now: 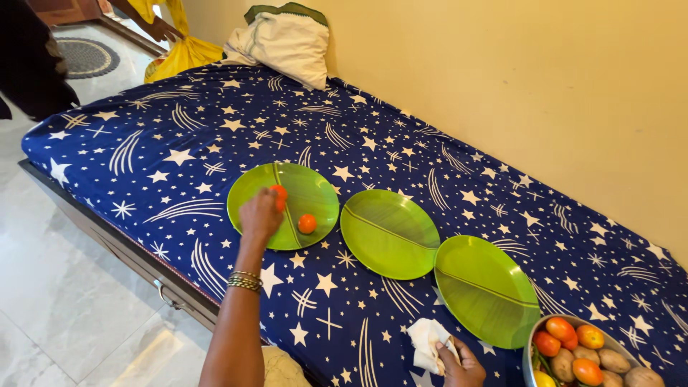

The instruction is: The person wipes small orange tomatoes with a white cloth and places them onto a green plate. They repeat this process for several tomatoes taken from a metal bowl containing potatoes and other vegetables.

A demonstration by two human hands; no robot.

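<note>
Holding a tomato (279,193) in your left hand (259,215), fingers closed around it, you hover over the far-left green leaf-shaped plate (315,188). One tomato (307,223) already lies there, right of the centre rib. Your right hand (462,364) clutches a white cloth (426,342) at the bed's near edge. Middle plate (389,233), right plate (487,290): bare. Steel bowl of tomatoes and potatoes (582,352): bottom right. Set the fruit down flat, apart from its neighbour, so neither rolls.
</note>
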